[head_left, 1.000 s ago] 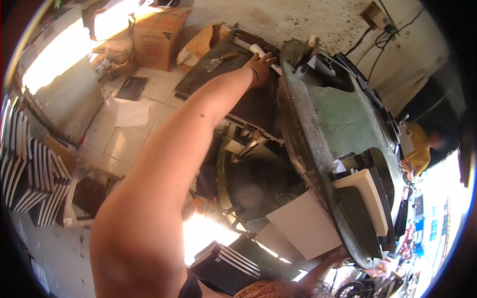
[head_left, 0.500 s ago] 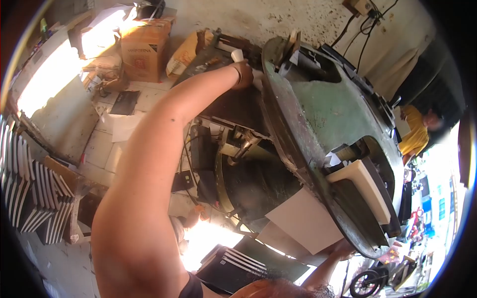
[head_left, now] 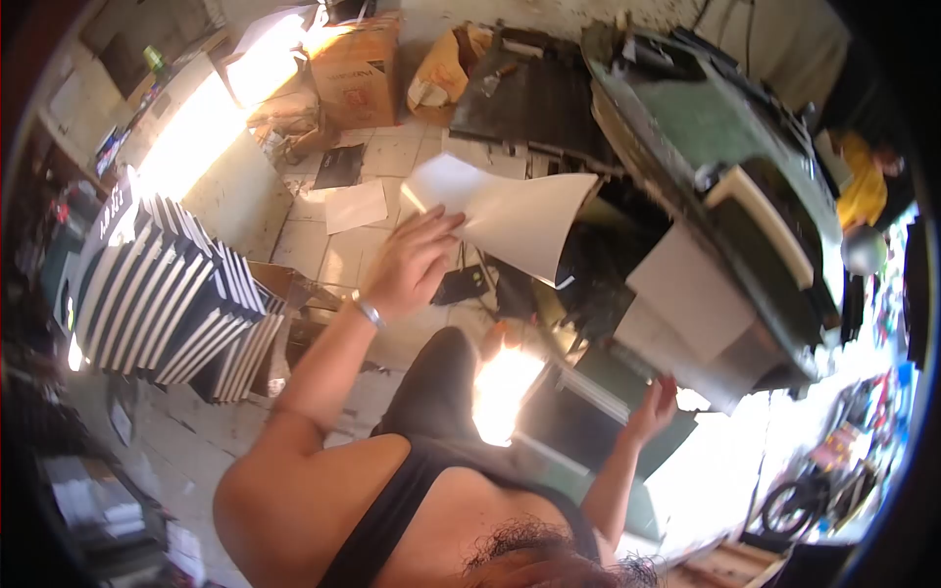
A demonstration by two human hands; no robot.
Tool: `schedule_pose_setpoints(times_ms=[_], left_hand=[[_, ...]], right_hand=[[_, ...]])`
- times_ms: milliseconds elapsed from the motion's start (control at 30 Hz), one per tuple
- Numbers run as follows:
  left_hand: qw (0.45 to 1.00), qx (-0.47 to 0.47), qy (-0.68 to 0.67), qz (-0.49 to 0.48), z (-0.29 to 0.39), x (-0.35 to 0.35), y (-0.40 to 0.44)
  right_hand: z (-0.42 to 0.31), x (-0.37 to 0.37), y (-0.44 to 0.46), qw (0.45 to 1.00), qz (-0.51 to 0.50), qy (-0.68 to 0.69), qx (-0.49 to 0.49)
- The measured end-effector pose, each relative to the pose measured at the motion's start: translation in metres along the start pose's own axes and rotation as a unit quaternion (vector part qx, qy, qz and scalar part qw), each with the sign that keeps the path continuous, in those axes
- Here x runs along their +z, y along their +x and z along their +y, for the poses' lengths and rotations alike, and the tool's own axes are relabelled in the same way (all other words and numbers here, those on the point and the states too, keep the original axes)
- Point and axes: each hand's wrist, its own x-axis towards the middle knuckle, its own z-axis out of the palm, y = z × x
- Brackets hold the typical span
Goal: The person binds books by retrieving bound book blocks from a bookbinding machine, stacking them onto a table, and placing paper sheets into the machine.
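The fingers (head_left: 443, 223) of the left hand (head_left: 400, 269) are holding a white sheet (head_left: 515, 211) near its left end, lying slightly apart on the paper; the picture is not showing clearly where the thumb is pressing. At the far left, a tall stack of black-covered books (head_left: 162, 294) is standing beside a low wall. Farther back, an orange carton (head_left: 355, 80) is sitting on the tiled floor (head_left: 387, 152), and in front of it a dark piece (head_left: 340, 167) and a pale paper (head_left: 357, 207) are lying apart from the books. A bracelet (head_left: 370, 312) is circling the left wrist. The white sheet is hanging in the air, bending along its length, in front of a dark slab (head_left: 534, 98) that is bearing a small tool (head_left: 498, 78). Farther right, pale sheets (head_left: 686, 289) are resting against the green machine (head_left: 701, 118). Below them, the right hand (head_left: 652, 410) is curling loosely, its fingers pointing up; whether it is touching anything is not clear. Beyond the machine, a person in a yellow shirt (head_left: 863, 183) is standing, and a motorcycle (head_left: 792, 507) is showing lower down.
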Motion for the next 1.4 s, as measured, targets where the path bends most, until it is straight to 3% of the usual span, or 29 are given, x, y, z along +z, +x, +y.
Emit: schedule_pose_setpoints(times_ms=[67,100,167,267,367,400,467,500,567,633,733,800,900,1000,1100,1200,1300,1400], left_hand=[[0.992,-0.030,-0.125,-0.007,0.025,0.002,-0.040],[0.979,-0.048,-0.197,-0.013,0.040,0.003,-0.052],[0.949,-0.082,-0.300,-0.048,0.067,0.007,-0.070],[0.928,-0.074,-0.351,-0.096,0.091,0.007,-0.074],[0.955,0.018,-0.292,-0.048,0.094,0.005,-0.077],[0.934,-0.030,-0.355,0.011,0.092,0.009,-0.078],[0.864,-0.130,-0.468,0.135,0.089,0.025,-0.071],[0.775,-0.182,-0.599,0.086,0.087,0.031,-0.069],[0.704,-0.269,-0.655,-0.056,0.033,0.047,-0.097],[0.700,-0.298,-0.641,-0.101,0.016,0.046,-0.091],[0.795,-0.279,-0.536,-0.045,0.040,0.019,-0.066],[0.844,-0.261,-0.467,-0.039,0.036,0.006,-0.053],[0.854,-0.244,-0.451,-0.087,0.042,-0.015,-0.044],[0.858,-0.220,-0.446,-0.131,0.034,-0.029,-0.046],[0.858,-0.236,-0.442,-0.107,0.024,-0.023,-0.044],[0.898,-0.264,-0.347,-0.064,-0.003,-0.010,-0.044],[0.888,-0.283,-0.361,0.011,-0.020,-0.005,-0.047],[0.720,-0.342,-0.599,0.077,-0.024,-0.013,-0.054]], right_hand=[[-0.024,0.035,-0.049,0.971,-0.221,0.074,0.047],[-0.053,0.053,-0.067,0.949,-0.313,0.025,0.027],[-0.070,0.088,-0.089,0.906,-0.404,0.120,-0.042],[-0.100,0.118,-0.100,0.879,-0.436,0.188,-0.050],[-0.135,0.121,-0.108,0.903,-0.376,0.209,-0.009],[-0.131,0.117,-0.100,0.888,-0.407,0.212,-0.031],[-0.134,0.114,-0.089,0.849,-0.432,0.299,0.056],[-0.143,0.112,-0.087,0.838,-0.435,0.319,0.084],[-0.153,0.104,-0.082,0.824,-0.441,0.333,0.123],[-0.155,0.100,-0.078,0.863,-0.386,0.303,0.120],[-0.153,0.090,-0.063,0.922,-0.317,0.218,0.054],[-0.137,0.081,-0.063,0.927,-0.335,0.145,0.081],[-0.131,0.072,-0.055,0.901,-0.335,0.223,0.165],[-0.129,0.067,-0.039,0.904,-0.319,0.235,0.164],[-0.108,0.075,-0.030,0.926,-0.310,0.166,0.140],[-0.095,0.086,-0.034,0.931,-0.319,0.106,0.141],[-0.075,0.099,-0.044,0.928,-0.285,0.142,0.195],[-0.047,0.118,-0.046,0.911,-0.206,0.232,0.271]])
